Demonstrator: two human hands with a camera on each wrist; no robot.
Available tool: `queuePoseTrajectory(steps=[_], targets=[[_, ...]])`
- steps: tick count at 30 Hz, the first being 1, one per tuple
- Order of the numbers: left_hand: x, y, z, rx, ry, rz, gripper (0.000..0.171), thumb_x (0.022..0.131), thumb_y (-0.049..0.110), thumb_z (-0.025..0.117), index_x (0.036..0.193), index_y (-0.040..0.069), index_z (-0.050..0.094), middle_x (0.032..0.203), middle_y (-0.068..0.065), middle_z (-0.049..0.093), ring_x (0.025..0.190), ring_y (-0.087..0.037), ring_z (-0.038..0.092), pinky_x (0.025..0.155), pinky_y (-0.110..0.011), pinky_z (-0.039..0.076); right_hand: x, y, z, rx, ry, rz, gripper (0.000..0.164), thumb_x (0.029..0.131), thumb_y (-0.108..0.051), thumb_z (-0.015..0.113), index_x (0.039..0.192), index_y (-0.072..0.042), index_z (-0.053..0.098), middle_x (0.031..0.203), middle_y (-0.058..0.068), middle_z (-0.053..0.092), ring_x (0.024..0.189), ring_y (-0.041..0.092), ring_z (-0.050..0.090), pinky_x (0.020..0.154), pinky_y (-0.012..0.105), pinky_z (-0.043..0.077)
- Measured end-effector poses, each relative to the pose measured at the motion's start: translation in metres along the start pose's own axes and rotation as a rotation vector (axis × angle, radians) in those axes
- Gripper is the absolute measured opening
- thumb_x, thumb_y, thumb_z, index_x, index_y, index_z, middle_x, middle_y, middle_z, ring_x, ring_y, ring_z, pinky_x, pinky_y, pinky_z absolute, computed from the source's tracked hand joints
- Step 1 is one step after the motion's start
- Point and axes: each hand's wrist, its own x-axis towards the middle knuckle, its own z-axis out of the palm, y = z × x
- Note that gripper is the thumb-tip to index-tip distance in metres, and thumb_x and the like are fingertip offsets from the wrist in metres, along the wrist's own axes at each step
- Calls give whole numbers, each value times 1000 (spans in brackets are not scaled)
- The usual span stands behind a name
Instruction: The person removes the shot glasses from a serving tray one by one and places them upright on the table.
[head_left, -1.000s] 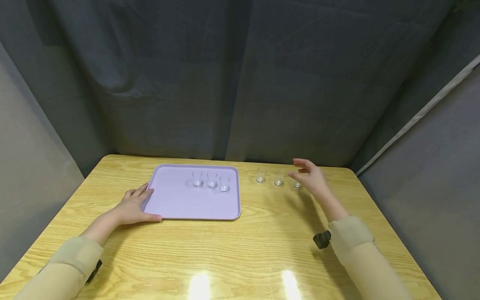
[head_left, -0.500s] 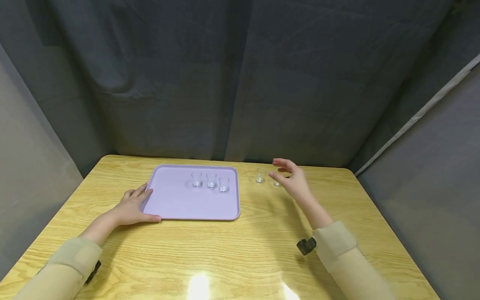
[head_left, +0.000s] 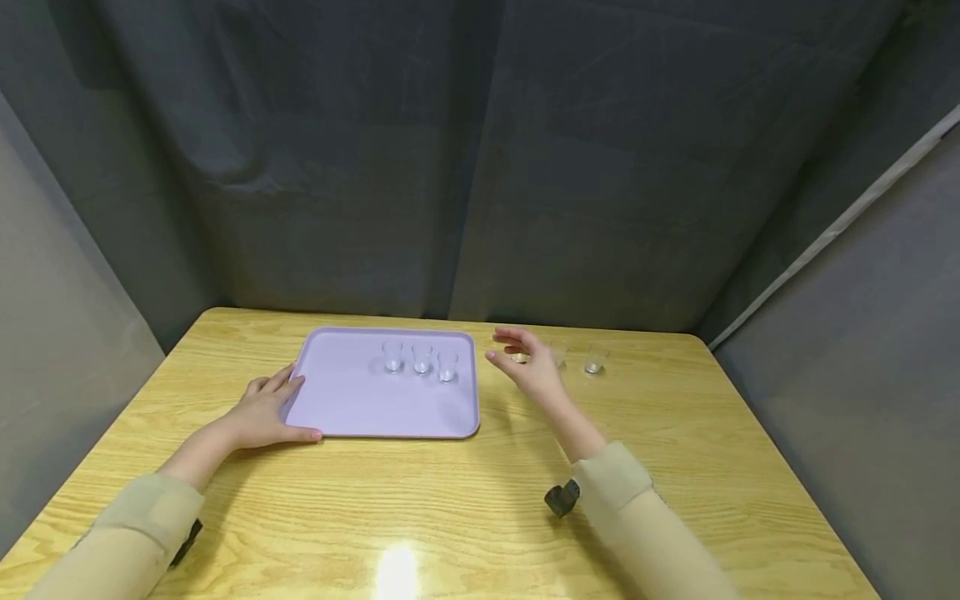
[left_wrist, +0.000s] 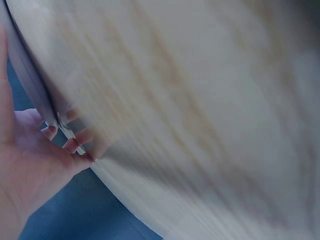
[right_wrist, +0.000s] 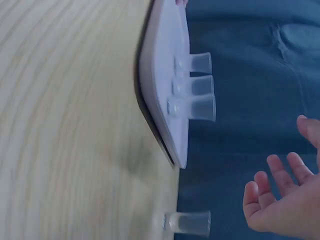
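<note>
Tray [head_left: 337,400], lilac: on bench [head_left: 315,500], bearing three cups [head_left: 422,360]. Left hand [head_left: 262,417]: spread, touching the tray's near-left corner. Right hand [head_left: 532,368]: grip released, empty; shifted leftward past two bench cups [head_left: 593,363] to the one nearest the tray. Count unchanged, three and three: apparently no cup advances yet.

The cups [head_left: 422,360] look glassy, tray [head_left: 360,412] smooth plastic, table [head_left: 420,492] glossy wood, and curtain [head_left: 337,167] matt cloth.
</note>
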Motion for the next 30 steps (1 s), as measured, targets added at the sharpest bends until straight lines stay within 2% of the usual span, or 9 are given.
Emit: queuePoseTrajectory(steps=[7,14,20,24,30], targets=[[1,-1,-1,-6,1,-2,118,64,74,67,146,-2,28,154,-24,12,131,-53,14,95,-72,25,10,10,26,-25,-24,26,43,83,-19,73,123,-7,60,121,9,63,111,33,56,91,41,47],[0,1,0,-6,1,-5,118,64,74,67,146,-2,29,154,-24,12,130,-53,14,95,-72,25,16,25,44,-5,-71,58,48,82,-14,74,126,-3,57,121,16,63,108,37,56,91,41,46],[-1,1,-1,-11,-4,-11,117,64,73,67,146,-1,29,155,-24,11,131,-53,14,95,-73,25,23,31,54,-96,-124,90,52,81,-16,75,128,-5,56,120,13,64,104,35,57,84,37,48],[0,0,-1,-9,-6,-11,118,64,74,67,146,-1,28,155,-24,11,131,-53,14,95,-73,25,27,33,60,-155,-158,76,51,81,-17,75,127,-5,57,118,14,65,102,32,58,86,38,47],[1,-2,1,-2,-6,-9,118,64,75,66,147,0,28,155,-23,11,131,-52,14,95,-72,25,34,35,66,-206,-165,60,49,80,-18,76,125,-7,58,116,13,65,102,31,58,90,39,47]])
